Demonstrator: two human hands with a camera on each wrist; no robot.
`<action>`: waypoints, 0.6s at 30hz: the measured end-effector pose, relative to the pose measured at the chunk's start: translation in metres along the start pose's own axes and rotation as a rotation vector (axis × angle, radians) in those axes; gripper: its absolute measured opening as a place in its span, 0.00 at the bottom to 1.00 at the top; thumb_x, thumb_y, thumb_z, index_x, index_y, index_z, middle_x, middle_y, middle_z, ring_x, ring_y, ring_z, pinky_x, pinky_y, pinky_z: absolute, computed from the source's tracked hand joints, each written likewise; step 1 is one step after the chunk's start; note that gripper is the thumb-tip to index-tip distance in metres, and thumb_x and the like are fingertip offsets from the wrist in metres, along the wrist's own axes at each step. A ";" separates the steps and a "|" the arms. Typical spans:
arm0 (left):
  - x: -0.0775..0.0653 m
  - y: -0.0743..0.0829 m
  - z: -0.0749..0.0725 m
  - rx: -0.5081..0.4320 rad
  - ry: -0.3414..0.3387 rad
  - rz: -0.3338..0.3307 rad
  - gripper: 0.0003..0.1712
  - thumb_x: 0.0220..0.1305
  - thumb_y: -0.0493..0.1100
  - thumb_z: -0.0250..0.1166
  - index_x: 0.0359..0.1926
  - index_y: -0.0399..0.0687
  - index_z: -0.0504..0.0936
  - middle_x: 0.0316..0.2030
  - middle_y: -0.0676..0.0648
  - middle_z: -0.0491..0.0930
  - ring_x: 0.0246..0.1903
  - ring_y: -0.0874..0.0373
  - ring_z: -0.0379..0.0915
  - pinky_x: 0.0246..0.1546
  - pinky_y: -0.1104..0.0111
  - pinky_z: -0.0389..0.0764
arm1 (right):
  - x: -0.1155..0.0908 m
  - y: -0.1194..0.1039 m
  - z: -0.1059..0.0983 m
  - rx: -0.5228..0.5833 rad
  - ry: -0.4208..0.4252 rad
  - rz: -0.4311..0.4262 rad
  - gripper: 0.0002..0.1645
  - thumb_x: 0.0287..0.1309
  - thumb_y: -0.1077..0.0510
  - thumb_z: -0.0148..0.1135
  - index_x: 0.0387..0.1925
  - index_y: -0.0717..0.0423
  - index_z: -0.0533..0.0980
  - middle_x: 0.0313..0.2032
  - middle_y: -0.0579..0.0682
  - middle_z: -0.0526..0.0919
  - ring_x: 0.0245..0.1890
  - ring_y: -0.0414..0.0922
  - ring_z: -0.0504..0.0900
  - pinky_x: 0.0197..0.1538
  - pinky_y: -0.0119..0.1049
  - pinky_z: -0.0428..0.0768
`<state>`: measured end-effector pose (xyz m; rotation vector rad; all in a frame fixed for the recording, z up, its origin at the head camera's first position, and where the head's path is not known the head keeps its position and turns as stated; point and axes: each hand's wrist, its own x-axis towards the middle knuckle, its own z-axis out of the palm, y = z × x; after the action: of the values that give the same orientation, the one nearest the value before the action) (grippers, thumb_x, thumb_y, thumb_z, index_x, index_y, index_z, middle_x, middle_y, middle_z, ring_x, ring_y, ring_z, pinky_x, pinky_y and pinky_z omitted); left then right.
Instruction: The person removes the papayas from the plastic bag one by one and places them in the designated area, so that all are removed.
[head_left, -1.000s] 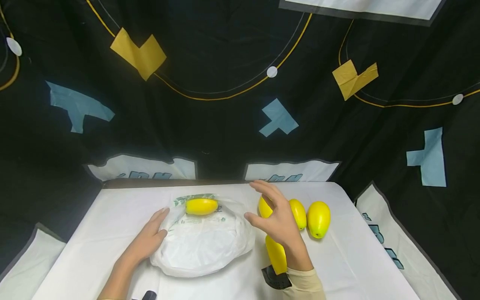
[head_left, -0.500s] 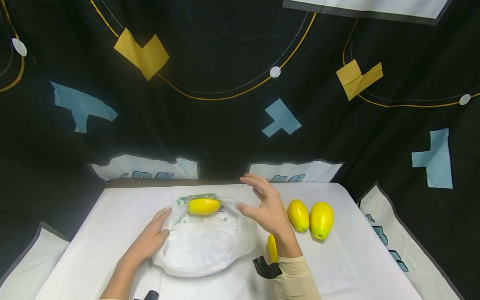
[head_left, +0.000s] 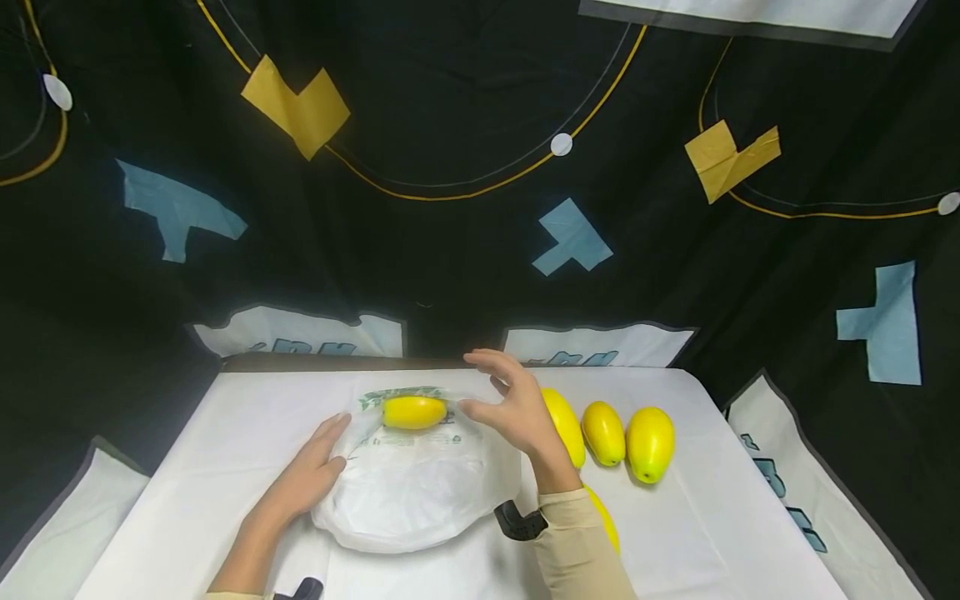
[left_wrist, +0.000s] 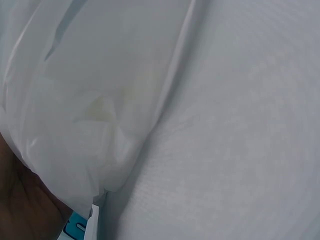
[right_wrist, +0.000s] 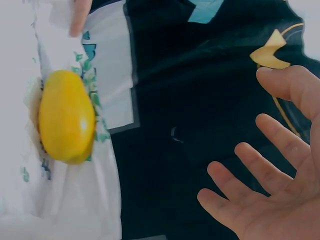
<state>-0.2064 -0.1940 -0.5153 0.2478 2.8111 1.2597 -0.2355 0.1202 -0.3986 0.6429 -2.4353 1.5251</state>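
A white plastic bag [head_left: 412, 500] with green print lies on the white table. One smooth, oblong yellow fruit [head_left: 414, 412], mango-like, lies at the bag's far end; it also shows in the right wrist view, a yellow fruit [right_wrist: 67, 117] against the leaf print. My left hand [head_left: 311, 467] rests along the bag's left side, fingers fairly straight; its palm [left_wrist: 30, 200] lies against the plastic in the left wrist view. Over the bag's right side hovers my right hand [head_left: 517, 408], fingers spread and holding nothing. Other bag contents are hidden by the plastic.
Right of my right forearm sit more yellow fruits: a long one [head_left: 564, 427], a smaller one [head_left: 604, 433] and a rounder one [head_left: 651, 445]. Another yellow fruit [head_left: 602, 517] is partly behind my sleeve. A black curtain [head_left: 450, 250] stands behind the table.
My right hand has moved left, from in front of the loose fruits to the bag's right side, fingers spread throughout. The left hand stays at the bag. The head view has shifted slightly.
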 end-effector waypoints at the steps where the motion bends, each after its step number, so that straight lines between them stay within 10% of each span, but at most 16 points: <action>1: 0.000 0.000 0.000 0.000 0.000 0.002 0.36 0.67 0.34 0.49 0.75 0.37 0.52 0.74 0.34 0.46 0.72 0.35 0.39 0.69 0.40 0.44 | 0.001 0.002 0.002 0.001 -0.005 0.008 0.34 0.46 0.60 0.73 0.58 0.44 0.77 0.60 0.40 0.74 0.58 0.42 0.73 0.65 0.46 0.71; 18: -0.002 -0.002 0.001 -0.002 0.009 -0.002 0.36 0.67 0.35 0.49 0.75 0.39 0.53 0.74 0.35 0.47 0.72 0.36 0.40 0.70 0.41 0.44 | 0.021 0.024 0.040 0.043 -0.120 0.143 0.31 0.43 0.60 0.72 0.54 0.44 0.79 0.55 0.41 0.77 0.59 0.53 0.75 0.65 0.52 0.70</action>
<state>-0.2044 -0.1949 -0.5168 0.2401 2.8173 1.2665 -0.2624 0.0884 -0.4282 0.5963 -2.5944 1.6408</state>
